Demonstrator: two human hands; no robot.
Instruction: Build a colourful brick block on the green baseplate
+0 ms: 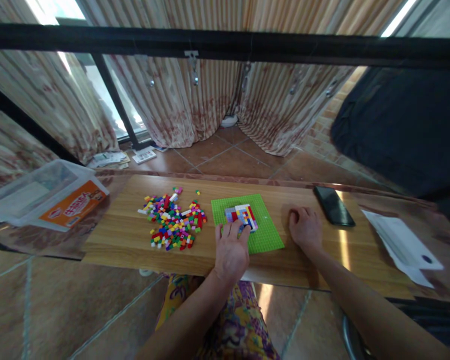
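Wooden table (127, 235) | left hand (230, 250) fingers on flat green baseplate (264, 235), grip loose | right hand (304, 227) curled, holding nothing

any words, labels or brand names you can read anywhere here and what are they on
None can be read for certain.
Orange label under the clear plastic box lid: white lettering and a small logo, too blurred to read.
Papers on the floor by the curtain: print too small.
White sheet at the right end of the table: a dark mark, no legible text.
Black phone: screen dark, nothing shown.
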